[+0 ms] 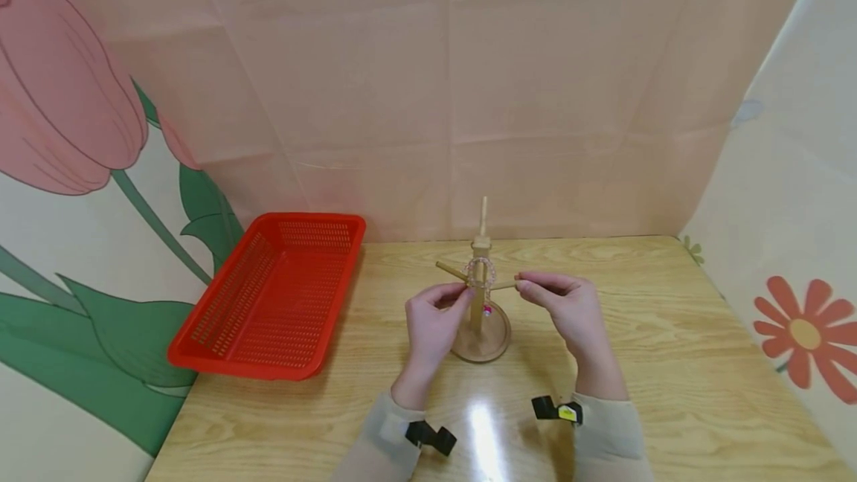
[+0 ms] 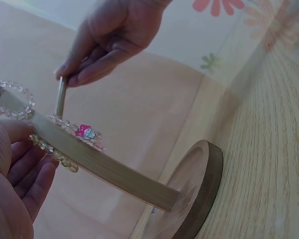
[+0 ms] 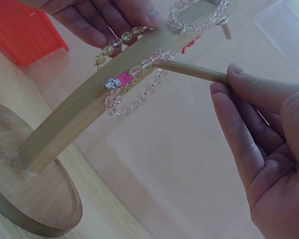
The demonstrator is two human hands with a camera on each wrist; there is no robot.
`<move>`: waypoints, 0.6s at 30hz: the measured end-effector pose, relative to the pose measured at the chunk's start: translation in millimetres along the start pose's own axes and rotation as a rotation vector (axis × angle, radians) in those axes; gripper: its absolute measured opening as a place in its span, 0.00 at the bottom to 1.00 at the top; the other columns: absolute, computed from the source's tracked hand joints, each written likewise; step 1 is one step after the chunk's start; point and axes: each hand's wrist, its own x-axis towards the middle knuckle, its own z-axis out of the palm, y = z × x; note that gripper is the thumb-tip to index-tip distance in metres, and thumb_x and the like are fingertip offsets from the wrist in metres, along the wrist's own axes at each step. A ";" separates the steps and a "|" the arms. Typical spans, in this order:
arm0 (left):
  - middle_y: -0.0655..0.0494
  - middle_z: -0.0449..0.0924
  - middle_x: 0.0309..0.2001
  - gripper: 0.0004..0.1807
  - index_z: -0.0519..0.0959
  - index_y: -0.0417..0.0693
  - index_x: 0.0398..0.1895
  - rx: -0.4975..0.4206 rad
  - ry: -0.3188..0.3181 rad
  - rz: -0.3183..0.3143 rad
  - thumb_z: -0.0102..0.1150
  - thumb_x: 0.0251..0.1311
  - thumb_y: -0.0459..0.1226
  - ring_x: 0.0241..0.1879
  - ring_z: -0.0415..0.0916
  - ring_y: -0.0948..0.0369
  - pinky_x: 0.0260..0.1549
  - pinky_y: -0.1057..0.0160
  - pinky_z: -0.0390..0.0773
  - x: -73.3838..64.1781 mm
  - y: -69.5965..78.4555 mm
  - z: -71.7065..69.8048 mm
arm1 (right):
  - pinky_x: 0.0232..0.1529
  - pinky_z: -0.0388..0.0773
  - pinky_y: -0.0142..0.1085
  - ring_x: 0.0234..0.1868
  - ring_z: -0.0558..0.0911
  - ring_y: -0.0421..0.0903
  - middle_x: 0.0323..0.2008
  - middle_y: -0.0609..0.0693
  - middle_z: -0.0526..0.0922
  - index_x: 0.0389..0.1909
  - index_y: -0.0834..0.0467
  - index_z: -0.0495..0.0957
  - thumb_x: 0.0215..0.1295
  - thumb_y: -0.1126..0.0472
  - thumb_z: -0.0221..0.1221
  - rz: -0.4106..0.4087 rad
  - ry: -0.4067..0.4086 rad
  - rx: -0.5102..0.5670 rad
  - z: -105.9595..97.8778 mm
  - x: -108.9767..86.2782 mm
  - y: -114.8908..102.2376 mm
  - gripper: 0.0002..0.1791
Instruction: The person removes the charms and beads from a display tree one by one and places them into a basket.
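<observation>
A wooden bracelet stand (image 1: 477, 311) with a round base (image 2: 202, 199) and side pegs stands upright on the table. My right hand (image 1: 565, 311) pinches the outer end of its right peg (image 3: 194, 71) between thumb and fingers. From that peg hangs a clear pink beaded bracelet (image 3: 139, 102) with a pink-and-white character charm (image 3: 118, 80). My left hand (image 1: 431, 318) is at the post's left side, thumb against the post and curled fingers at a yellowish beaded bracelet (image 2: 55, 154). Another pink beaded bracelet (image 2: 27, 97) hangs higher, around the front of the post.
A red plastic basket (image 1: 335, 296) with perforated sides sits on the left of the wood-grain table (image 1: 669, 363). Behind the table hangs a pink backdrop (image 1: 402, 95); flower-printed sheets flank it. Both wrists wear small black devices (image 1: 556, 409).
</observation>
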 end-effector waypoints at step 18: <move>0.46 0.91 0.34 0.05 0.92 0.37 0.34 -0.024 0.034 -0.014 0.80 0.57 0.28 0.32 0.89 0.52 0.34 0.66 0.87 -0.4 -1.1 3.4 | 0.50 0.86 0.33 0.45 0.91 0.43 0.44 0.48 0.93 0.52 0.70 0.87 0.70 0.61 0.72 -0.009 -0.015 -0.003 -1.9 -0.4 1.7 0.17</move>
